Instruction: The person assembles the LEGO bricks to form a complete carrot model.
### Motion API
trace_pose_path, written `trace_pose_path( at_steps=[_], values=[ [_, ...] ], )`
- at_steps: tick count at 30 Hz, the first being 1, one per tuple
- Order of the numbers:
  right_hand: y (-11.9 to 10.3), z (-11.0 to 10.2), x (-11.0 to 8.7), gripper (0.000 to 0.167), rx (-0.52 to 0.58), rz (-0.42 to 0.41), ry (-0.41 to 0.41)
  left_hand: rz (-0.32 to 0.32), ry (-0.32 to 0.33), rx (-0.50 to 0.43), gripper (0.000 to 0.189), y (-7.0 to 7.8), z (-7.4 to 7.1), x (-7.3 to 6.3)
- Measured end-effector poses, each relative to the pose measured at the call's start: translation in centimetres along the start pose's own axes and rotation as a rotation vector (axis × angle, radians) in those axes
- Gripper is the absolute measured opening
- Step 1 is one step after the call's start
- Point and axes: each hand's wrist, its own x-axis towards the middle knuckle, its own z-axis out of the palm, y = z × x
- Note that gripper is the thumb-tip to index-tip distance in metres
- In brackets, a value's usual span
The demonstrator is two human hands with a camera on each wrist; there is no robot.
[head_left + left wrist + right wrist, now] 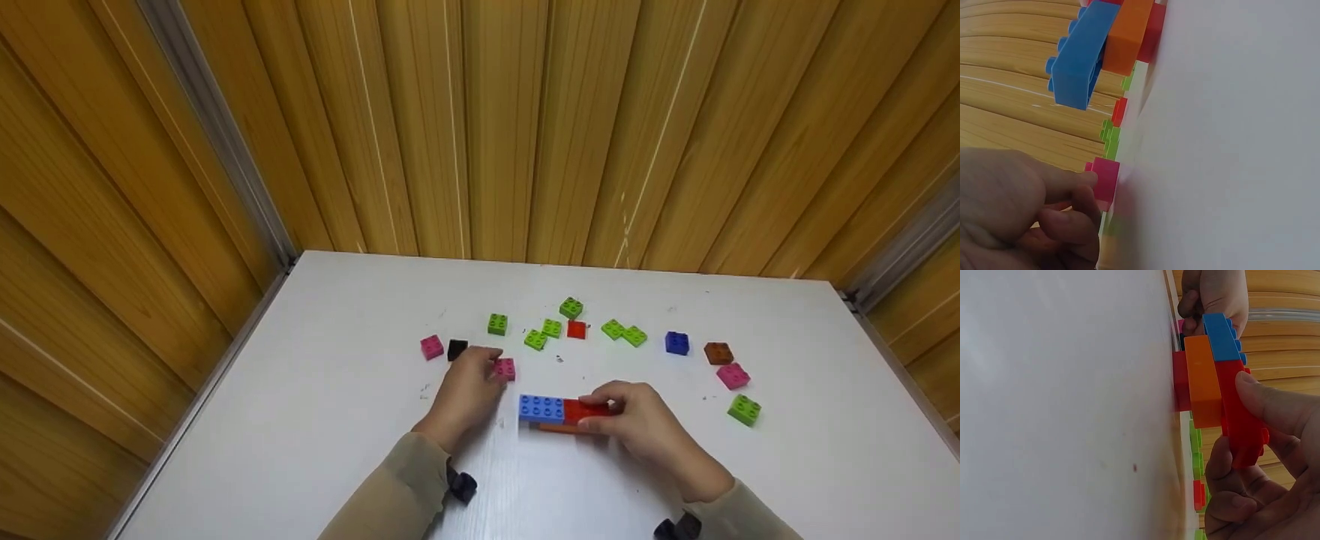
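Observation:
Eight-stud blue brick [541,409] and red brick [1235,402] stand end to end, forming the top layer of a small stack. Below them are an orange brick [1203,382] and another red brick [1181,381], lowest and near the table. The top layer tilts slightly, with a narrow gap above the orange one. My right hand [637,416] grips the upper red brick between thumb and fingers. Left of the stack, my left hand [469,386] pinches a pink brick [1106,179] low at the tabletop, thumb on its near upper corner. A black brick [457,349] sits beside its knuckles.
Loose bricks lie across the white table [315,375]: another pink brick [432,346] at left, several green bricks [497,324] and a flat red brick [576,330] behind. At right are a dark blue brick [676,343] and a brown brick [718,353]. Wood-patterned panels [495,135] rise behind.

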Motion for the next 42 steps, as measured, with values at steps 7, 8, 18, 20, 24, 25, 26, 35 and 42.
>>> trace_pose_path(
  at_steps=[7, 8, 18, 20, 24, 25, 26, 35, 42],
  values=[
    [0.0, -0.1, 0.0, 0.038, -0.001, 0.004, -0.004, 0.001, 0.022, 0.007, 0.036, 0.0, 0.2, 0.0],
    [-0.1, -0.1, 0.0, 0.038, -0.001, 0.006, -0.005, 0.001, 0.024, -0.019, 0.034, 0.0, 0.2, 0.0],
    [-0.1, 0.1, 0.0, 0.037, -0.019, 0.006, 0.002, 0.061, -0.060, -0.321, 0.025, -1.0, -0.1, 0.3],
    [-0.1, 0.1, 0.1, 0.038, -0.013, 0.013, 0.002, 0.054, -0.095, -0.343, 0.026, -1.1, -0.2, 0.2],
    [0.0, -0.1, 0.1, 0.039, -0.006, 0.031, 0.005, 0.069, -0.128, -0.373, 0.026, -1.1, -0.2, 0.2],
    [0.0, -0.1, 0.1, 0.038, -0.007, 0.035, 0.006, 0.081, -0.129, -0.372, 0.026, -1.0, -0.2, 0.2],
    [0.0, -0.1, 0.1, 0.038, -0.010, 0.038, 0.008, 0.100, -0.131, -0.371, 0.025, -1.0, -0.3, 0.2],
    [0.1, -0.1, 0.2, 0.035, -0.034, 0.031, 0.019, 0.259, -0.179, -0.322, 0.025, -0.5, -0.2, 0.0],
    [0.1, -0.1, 0.2, 0.034, -0.035, 0.005, 0.024, 0.317, -0.247, -0.272, 0.028, -0.5, -0.1, -0.3]
  ],
)
